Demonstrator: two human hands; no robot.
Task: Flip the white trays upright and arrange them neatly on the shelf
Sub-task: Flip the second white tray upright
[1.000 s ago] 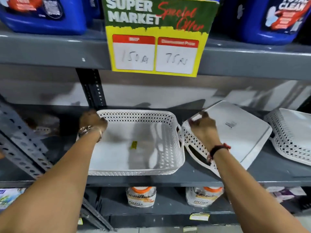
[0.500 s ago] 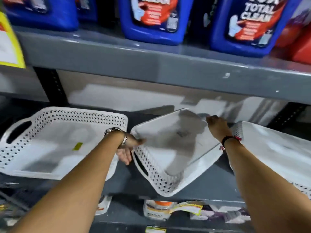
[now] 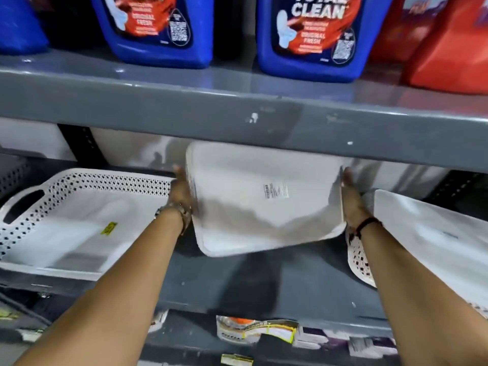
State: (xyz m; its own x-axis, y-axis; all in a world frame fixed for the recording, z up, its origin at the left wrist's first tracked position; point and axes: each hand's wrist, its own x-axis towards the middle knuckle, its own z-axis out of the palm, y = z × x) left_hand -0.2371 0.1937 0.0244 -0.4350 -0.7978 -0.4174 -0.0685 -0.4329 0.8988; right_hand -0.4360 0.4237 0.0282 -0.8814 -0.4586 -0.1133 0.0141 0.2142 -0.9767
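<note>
A white perforated tray (image 3: 264,202) is lifted off the grey shelf (image 3: 277,281), tipped on edge with its flat underside and barcode label facing me. My left hand (image 3: 182,191) grips its left side and my right hand (image 3: 352,199) grips its right side. To the left, another white tray (image 3: 79,223) lies upright on the shelf, open side up, with a yellow sticker inside. At the right a third white tray (image 3: 427,239) lies upside down, tilted, partly behind my right forearm.
The upper shelf's grey front edge (image 3: 237,114) hangs just above the held tray. Blue detergent jugs (image 3: 311,35) and red ones (image 3: 449,43) stand on it. Packets (image 3: 256,331) lie on the lower shelf. A black upright post (image 3: 79,143) stands at the back left.
The middle tray has come up off the shelf and turned so its underside faces me. My left hand shifted onto its left side, my right hand onto its right side. The view moved right.
</note>
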